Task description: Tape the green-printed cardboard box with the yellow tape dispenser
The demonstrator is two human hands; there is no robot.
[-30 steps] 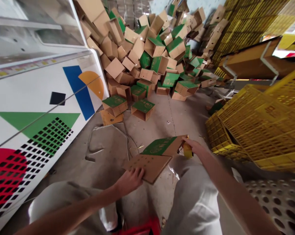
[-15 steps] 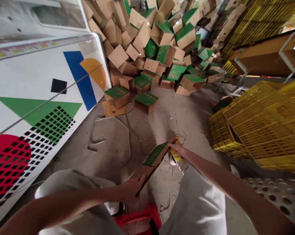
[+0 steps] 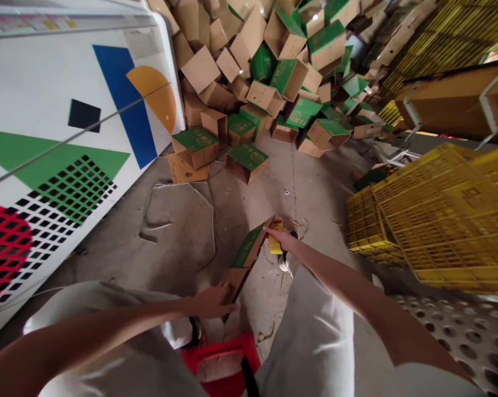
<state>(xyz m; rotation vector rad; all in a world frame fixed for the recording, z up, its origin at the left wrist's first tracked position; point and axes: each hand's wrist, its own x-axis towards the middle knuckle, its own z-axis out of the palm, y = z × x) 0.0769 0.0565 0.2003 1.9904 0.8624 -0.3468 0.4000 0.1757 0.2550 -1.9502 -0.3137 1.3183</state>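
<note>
A flattened cardboard box (image 3: 245,258) with a green printed panel stands nearly edge-on to me above my knees. My left hand (image 3: 209,302) grips its near end with the fingers spread. My right hand (image 3: 280,238) holds its far end. A yellow object (image 3: 276,236), possibly a tape dispenser, sits against that hand and the box edge, partly hidden by my fingers. Grey trousers (image 3: 315,342) cover my legs below the box.
A heap of cardboard boxes with green panels (image 3: 265,94) lies ahead on the concrete floor (image 3: 178,242), with loose wire near it. Yellow plastic crates (image 3: 443,215) stand at right. A white patterned display cabinet (image 3: 67,138) runs along the left. A red stool (image 3: 219,361) sits between my legs.
The box has turned from a broad, tilted face to nearly edge-on. My right hand and the yellow object have moved left, closer to my left hand. The view has tilted slightly.
</note>
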